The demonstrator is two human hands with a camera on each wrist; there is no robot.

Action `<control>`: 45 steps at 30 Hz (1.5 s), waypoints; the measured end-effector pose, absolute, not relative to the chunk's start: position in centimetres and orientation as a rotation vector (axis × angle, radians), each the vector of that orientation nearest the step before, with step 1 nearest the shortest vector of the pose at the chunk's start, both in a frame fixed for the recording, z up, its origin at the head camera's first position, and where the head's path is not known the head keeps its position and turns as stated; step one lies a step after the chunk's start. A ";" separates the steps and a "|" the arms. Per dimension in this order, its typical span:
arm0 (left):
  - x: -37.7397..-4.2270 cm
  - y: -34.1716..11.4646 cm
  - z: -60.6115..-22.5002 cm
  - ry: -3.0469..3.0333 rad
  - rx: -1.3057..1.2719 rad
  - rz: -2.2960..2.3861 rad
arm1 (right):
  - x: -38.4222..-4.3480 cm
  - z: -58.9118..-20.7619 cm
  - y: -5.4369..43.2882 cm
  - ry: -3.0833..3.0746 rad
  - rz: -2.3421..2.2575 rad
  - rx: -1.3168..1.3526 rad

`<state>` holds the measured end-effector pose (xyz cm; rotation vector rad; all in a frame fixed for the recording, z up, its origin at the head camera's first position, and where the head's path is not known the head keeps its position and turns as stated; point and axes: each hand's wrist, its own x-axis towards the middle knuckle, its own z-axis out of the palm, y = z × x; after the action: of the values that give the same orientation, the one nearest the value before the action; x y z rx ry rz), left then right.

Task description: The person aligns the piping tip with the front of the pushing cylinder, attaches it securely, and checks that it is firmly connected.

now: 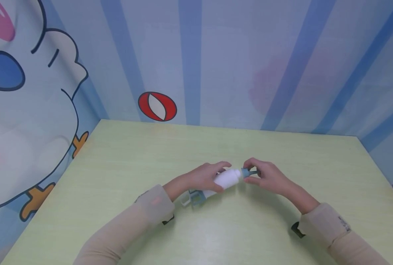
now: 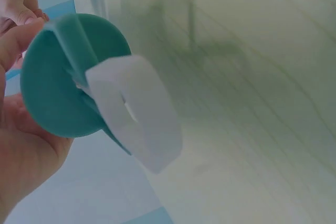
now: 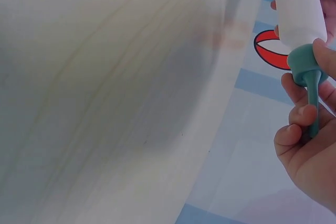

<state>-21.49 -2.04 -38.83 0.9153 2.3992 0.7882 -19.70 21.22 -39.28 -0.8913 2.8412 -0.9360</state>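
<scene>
A toy syringe is held at a slant over the table. Its white barrel (image 1: 228, 179) lies in the grip of my left hand (image 1: 204, 177), thumb on the near side and fingers on the far side. At the lower left end are a teal round flange (image 2: 47, 98) and a white ring-like plunger handle (image 2: 157, 114), seen large in the left wrist view. My right hand (image 1: 270, 177) pinches the teal nozzle (image 3: 304, 61) at the other end, its thin tip (image 3: 313, 103) running between the fingers. In the right wrist view the nozzle sits against the barrel's end.
The pale yellow-green table (image 1: 133, 147) stretches under both hands, its far edge against a striped blue wall (image 1: 223, 73). A cartoon figure (image 1: 34, 129) is printed on the left wall, and a red and white ball (image 1: 157, 106) on the back wall.
</scene>
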 end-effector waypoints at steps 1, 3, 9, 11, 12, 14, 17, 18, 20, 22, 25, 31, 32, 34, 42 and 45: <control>-21.5 -2.1 -38.8 2.399 0.929 0.782 | -19.7 -39.2 21.2 2.834 -0.938 -0.893; -21.4 -2.1 -38.6 2.403 0.963 0.772 | -19.7 -39.2 21.1 2.819 -0.942 -0.901; -21.2 -2.2 -38.6 2.411 1.028 0.745 | -19.5 -39.0 20.7 2.770 -0.951 -0.916; -21.2 -2.2 -38.5 2.412 1.036 0.742 | -19.5 -39.0 20.6 2.758 -0.954 -0.913; -21.1 -2.2 -38.5 2.409 1.036 0.745 | -19.5 -38.9 20.5 2.754 -0.953 -0.912; -21.0 -2.2 -38.4 2.409 1.037 0.746 | -19.4 -38.9 20.4 2.746 -0.955 -0.911; -21.0 -2.2 -38.3 2.412 1.035 0.743 | -19.4 -38.9 20.3 2.733 -0.959 -0.909; -20.9 -2.3 -38.3 2.412 1.036 0.743 | -19.4 -38.9 20.3 2.731 -0.958 -0.909; -20.9 -2.3 -38.4 2.418 1.044 0.738 | -19.4 -38.9 20.3 2.722 -0.959 -0.905; -20.9 -2.3 -38.4 2.427 1.061 0.728 | -19.4 -39.0 20.3 2.715 -0.959 -0.900; -20.9 -2.4 -38.5 2.443 1.083 0.709 | -19.4 -39.1 20.2 2.701 -0.969 -0.895; -20.8 -2.5 -38.5 2.485 1.121 0.640 | -19.4 -39.2 20.3 2.656 -1.024 -0.905; -20.8 -2.5 -38.5 2.494 1.131 0.625 | -19.3 -39.3 20.3 2.648 -1.033 -0.905; -20.7 -2.5 -38.3 2.509 1.148 0.599 | -19.3 -39.3 20.3 2.639 -1.043 -0.910; -20.6 -2.7 -38.2 2.546 1.171 0.547 | -19.2 -39.1 20.0 2.610 -1.047 -0.904; -20.6 -2.8 -38.1 2.552 1.169 0.549 | -19.2 -39.0 20.0 2.579 -1.043 -0.905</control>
<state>-20.56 -2.82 -38.06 1.1693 2.5519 0.5489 -19.18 20.00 -39.03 -0.9049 2.5794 -1.0432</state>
